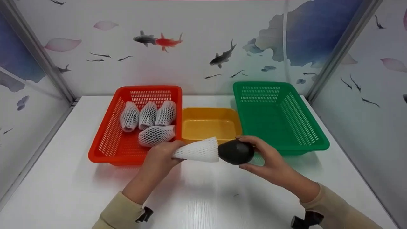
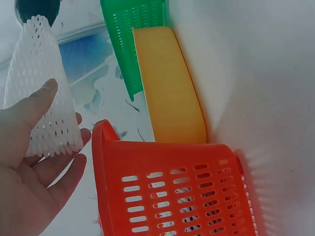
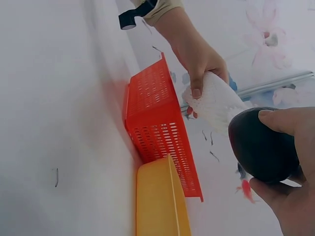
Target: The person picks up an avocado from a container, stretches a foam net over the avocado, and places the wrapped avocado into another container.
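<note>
My left hand [image 1: 161, 158] grips the narrow end of a white foam net sleeve [image 1: 200, 150], its wide mouth facing right. In my right hand [image 1: 270, 162] is a dark avocado [image 1: 236, 152], held between thumb and fingers with its narrower end at the sleeve's mouth. The left wrist view shows the thumb lying along the foam net sleeve [image 2: 44, 88], with the avocado [image 2: 37, 10] partly cut off at the top. In the right wrist view the avocado [image 3: 263, 145] hides part of the sleeve's mouth, so I cannot tell whether its tip is inside.
A red basket [image 1: 101, 156] on the left contains several white net-sleeved pieces [image 1: 155, 135]. Between it and a green basket [image 1: 281, 127] on the right stands a yellow bin [image 1: 211, 124]. A small dark mark [image 1: 236, 195] lies on the white table [image 1: 203, 206].
</note>
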Demonstrator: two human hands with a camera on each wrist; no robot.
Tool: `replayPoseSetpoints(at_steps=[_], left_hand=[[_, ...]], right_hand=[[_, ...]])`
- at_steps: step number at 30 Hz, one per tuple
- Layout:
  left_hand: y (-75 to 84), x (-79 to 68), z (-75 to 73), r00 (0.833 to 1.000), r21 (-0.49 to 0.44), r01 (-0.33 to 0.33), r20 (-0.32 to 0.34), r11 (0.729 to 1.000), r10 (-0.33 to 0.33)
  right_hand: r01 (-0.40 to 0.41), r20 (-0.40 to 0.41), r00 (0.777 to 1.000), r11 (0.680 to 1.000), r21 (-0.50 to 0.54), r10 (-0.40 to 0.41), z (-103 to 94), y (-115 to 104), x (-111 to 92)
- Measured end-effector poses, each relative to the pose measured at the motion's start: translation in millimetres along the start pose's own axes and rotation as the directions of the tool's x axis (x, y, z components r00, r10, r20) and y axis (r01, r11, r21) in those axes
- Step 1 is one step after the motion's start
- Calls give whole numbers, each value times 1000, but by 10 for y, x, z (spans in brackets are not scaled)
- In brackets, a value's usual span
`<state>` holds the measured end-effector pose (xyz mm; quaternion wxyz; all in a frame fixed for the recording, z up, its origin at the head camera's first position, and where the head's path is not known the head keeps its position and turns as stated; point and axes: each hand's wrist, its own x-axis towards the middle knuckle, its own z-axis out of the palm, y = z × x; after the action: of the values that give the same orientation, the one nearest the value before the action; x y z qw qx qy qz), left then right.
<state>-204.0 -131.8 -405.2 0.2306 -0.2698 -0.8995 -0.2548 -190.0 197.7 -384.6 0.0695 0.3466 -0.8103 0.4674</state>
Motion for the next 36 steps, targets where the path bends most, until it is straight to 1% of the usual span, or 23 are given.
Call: replayPoseSetpoints(at_steps=[4, 10, 18, 22, 25, 29, 33, 36], left_hand=[[51, -8, 5, 1000, 13, -29, -9, 999, 29], [109, -21, 23, 999, 25, -37, 7, 999, 37], [190, 21, 42, 995, 11, -101, -4, 995, 101], [226, 24, 60, 994, -16, -105, 7, 994, 105], [253, 26, 68, 994, -18, -103, 23, 995, 103], [301, 32, 70, 993, -9, -106, 45, 994, 107], [359, 38, 73, 991, 5, -119, 56, 993, 118], [394, 42, 75, 990, 22, -123, 64, 992, 122]], right_hand=[[-16, 7, 1000, 1000, 21, 16, 14, -38, 16], [16, 13, 1000, 999, 34, -16, 50, -75, 48], [-6, 11, 1000, 999, 44, 5, 104, -120, 124], [-17, 2, 1000, 997, 70, 16, 144, -127, 144], [-24, -9, 1000, 995, 99, 25, 174, -118, 150], [-22, -21, 999, 992, 121, 25, 214, -100, 152], [-42, -33, 998, 991, 126, 47, 247, -88, 152], [-32, -43, 998, 991, 133, 39, 257, -75, 152]])
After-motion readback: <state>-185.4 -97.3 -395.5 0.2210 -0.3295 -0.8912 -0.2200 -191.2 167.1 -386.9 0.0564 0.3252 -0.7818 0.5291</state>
